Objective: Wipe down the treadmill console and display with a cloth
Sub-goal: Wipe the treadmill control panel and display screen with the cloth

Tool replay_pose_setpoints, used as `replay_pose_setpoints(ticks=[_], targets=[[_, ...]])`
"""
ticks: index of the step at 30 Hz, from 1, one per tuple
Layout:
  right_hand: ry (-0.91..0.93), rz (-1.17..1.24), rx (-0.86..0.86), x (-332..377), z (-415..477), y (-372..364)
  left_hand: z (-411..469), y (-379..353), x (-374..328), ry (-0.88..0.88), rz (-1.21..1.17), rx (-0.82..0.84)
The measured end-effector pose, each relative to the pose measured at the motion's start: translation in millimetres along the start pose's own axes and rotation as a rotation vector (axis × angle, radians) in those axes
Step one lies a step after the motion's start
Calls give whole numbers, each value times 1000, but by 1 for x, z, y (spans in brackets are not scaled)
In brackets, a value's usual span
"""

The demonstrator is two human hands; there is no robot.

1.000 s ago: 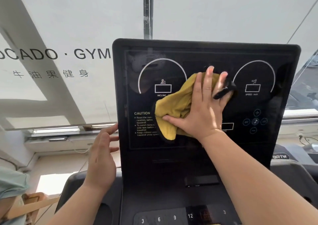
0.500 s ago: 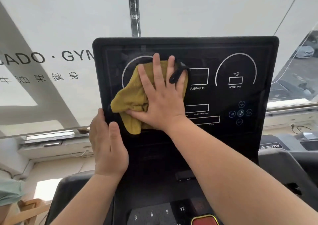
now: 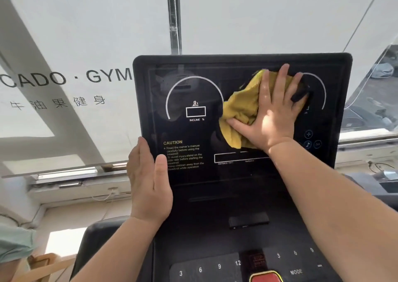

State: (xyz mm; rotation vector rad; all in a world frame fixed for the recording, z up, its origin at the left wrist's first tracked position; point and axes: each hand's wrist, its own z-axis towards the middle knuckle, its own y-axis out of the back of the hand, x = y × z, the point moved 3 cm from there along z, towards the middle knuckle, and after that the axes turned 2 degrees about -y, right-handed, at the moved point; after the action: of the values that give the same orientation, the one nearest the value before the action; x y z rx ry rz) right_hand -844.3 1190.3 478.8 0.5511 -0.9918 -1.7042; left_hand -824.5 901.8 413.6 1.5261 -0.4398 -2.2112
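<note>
A black treadmill display (image 3: 193,130) stands upright in front of me, with an incline dial on the left and a caution text below it. My right hand (image 3: 273,113) lies flat on a mustard-yellow cloth (image 3: 241,109), pressing it against the upper right of the screen, over the speed dial. A black loop of the cloth (image 3: 300,93) shows by my fingers. My left hand (image 3: 148,187) grips the display's left edge, thumb on the front. Below, the console (image 3: 215,268) shows number keys and a red stop button (image 3: 266,277).
Behind the display hangs a white window blind (image 3: 86,33) printed with "GYM" lettering, split by a metal pole (image 3: 174,16). A window ledge (image 3: 75,184) with cables runs at the left. Another machine's dark frame (image 3: 385,184) sits at the right.
My right hand has swept the cloth from the left side of the screen across to the upper right. My left hand keeps its hold on the display's left edge.
</note>
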Motion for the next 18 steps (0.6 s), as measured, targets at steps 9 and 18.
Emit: replay_pose_setpoints(ticks=[9,18], targets=[[401,42,5,80,-39,-13,-1,-9,-1,88,-57,-84],[569,-37,-4,-34,-102,-57,-17,-28,-19,34,145,-252]])
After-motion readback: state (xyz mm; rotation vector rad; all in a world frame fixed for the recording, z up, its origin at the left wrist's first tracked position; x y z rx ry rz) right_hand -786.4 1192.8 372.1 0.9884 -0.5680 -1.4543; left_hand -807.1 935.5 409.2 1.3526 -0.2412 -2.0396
